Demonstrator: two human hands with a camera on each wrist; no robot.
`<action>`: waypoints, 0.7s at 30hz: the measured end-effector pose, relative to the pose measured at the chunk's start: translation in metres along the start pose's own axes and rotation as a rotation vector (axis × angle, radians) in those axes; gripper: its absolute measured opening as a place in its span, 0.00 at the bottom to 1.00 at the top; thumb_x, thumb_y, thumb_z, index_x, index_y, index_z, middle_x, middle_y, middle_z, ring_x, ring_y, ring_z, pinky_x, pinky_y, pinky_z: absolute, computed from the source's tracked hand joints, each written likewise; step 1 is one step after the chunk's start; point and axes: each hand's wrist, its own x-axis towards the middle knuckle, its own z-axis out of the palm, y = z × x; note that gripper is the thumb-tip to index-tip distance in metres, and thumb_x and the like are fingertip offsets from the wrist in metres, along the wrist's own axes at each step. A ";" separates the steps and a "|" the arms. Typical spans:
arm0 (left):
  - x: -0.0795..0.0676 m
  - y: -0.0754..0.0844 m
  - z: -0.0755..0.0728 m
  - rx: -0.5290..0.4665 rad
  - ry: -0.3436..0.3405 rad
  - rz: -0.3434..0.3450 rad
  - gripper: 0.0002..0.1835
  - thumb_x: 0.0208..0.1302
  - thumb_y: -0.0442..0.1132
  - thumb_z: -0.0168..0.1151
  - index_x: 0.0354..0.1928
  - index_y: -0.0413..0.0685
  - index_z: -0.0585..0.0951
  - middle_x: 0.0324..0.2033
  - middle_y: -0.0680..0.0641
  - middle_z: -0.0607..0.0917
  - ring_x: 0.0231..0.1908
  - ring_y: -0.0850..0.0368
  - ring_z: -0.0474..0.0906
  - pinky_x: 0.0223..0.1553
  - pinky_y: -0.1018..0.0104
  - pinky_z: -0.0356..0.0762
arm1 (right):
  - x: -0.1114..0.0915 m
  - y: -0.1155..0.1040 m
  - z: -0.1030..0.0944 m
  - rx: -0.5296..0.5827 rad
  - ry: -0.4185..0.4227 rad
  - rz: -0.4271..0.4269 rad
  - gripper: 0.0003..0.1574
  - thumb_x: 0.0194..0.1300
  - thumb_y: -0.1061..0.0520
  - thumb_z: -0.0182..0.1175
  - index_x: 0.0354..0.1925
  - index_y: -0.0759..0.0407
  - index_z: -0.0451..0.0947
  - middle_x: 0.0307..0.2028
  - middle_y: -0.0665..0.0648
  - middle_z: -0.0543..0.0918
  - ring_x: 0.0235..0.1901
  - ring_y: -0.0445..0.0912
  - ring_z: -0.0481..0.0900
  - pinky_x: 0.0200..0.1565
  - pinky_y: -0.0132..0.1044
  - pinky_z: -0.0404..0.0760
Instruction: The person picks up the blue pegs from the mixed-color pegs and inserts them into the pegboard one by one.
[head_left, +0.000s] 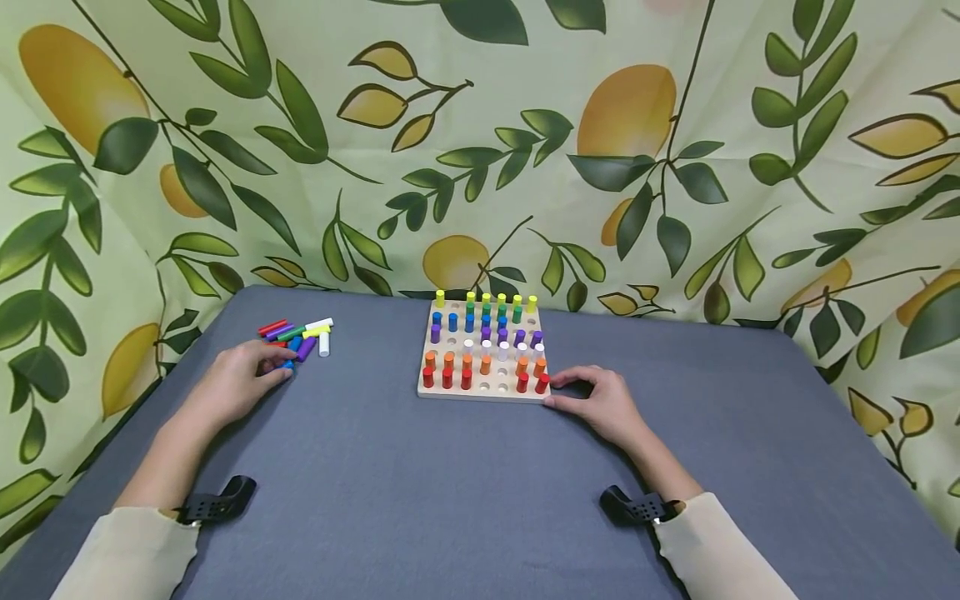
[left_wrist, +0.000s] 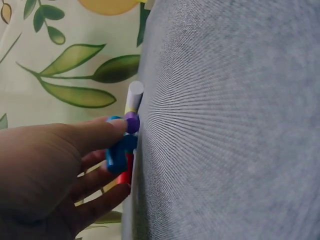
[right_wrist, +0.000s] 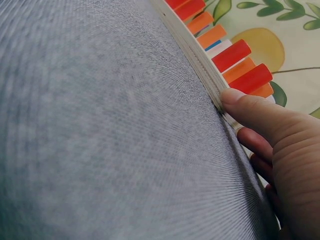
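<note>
My left hand (head_left: 238,379) is at the loose pile on the left of the table. Its thumb and fingers pinch a blue peg (left_wrist: 116,157), with a purple peg (left_wrist: 132,123), a white peg (left_wrist: 134,95) and a red peg (left_wrist: 125,175) close by. My right hand (head_left: 600,402) holds the front right corner of a wooden pegboard (head_left: 480,395), thumb on the front edge and fingers at the side. Colored pegs stand upright in rows: yellow at the back, then green, blue, purple, white, orange, and red pegs (head_left: 447,378) in front. Two bare holes show in the red row.
More loose pegs lie in the pile, among them a green peg (head_left: 290,332) and a yellow peg (head_left: 316,332). Grey cloth covers the table (head_left: 420,483). A leaf-and-fruit patterned curtain (head_left: 480,200) hangs behind the back edge and at the sides.
</note>
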 end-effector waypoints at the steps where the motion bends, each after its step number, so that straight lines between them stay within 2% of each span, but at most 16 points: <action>1: -0.001 0.000 -0.001 0.000 0.016 0.007 0.14 0.64 0.33 0.68 0.50 0.37 0.86 0.31 0.44 0.79 0.32 0.53 0.70 0.33 0.63 0.64 | 0.000 0.000 0.001 0.004 0.002 -0.002 0.19 0.53 0.51 0.79 0.43 0.51 0.88 0.42 0.52 0.90 0.49 0.49 0.82 0.56 0.46 0.76; 6: -0.003 0.006 -0.003 -0.016 0.051 0.018 0.13 0.66 0.33 0.66 0.51 0.36 0.86 0.34 0.40 0.80 0.31 0.53 0.70 0.32 0.64 0.64 | -0.001 0.000 0.003 -0.009 0.001 0.002 0.19 0.53 0.50 0.79 0.44 0.51 0.88 0.42 0.52 0.90 0.50 0.49 0.82 0.56 0.47 0.76; 12: -0.001 0.019 -0.005 -0.077 0.063 0.010 0.10 0.65 0.33 0.67 0.46 0.39 0.87 0.36 0.40 0.84 0.34 0.54 0.78 0.34 0.66 0.73 | -0.003 0.001 0.004 -0.011 -0.001 0.007 0.19 0.53 0.50 0.78 0.43 0.52 0.88 0.43 0.53 0.90 0.50 0.50 0.81 0.57 0.48 0.75; 16: 0.003 0.029 -0.007 -0.116 0.055 0.006 0.10 0.64 0.34 0.68 0.46 0.40 0.87 0.36 0.42 0.87 0.36 0.55 0.81 0.36 0.69 0.77 | -0.003 0.001 0.002 -0.008 0.007 -0.010 0.19 0.53 0.50 0.78 0.43 0.52 0.88 0.42 0.54 0.90 0.50 0.50 0.81 0.56 0.49 0.75; 21: 0.010 0.044 -0.010 -0.144 0.045 0.015 0.09 0.63 0.35 0.69 0.45 0.40 0.86 0.34 0.45 0.88 0.34 0.58 0.81 0.35 0.72 0.76 | -0.002 0.001 0.001 -0.003 0.007 -0.007 0.19 0.53 0.50 0.79 0.43 0.52 0.88 0.43 0.53 0.90 0.50 0.50 0.82 0.57 0.49 0.75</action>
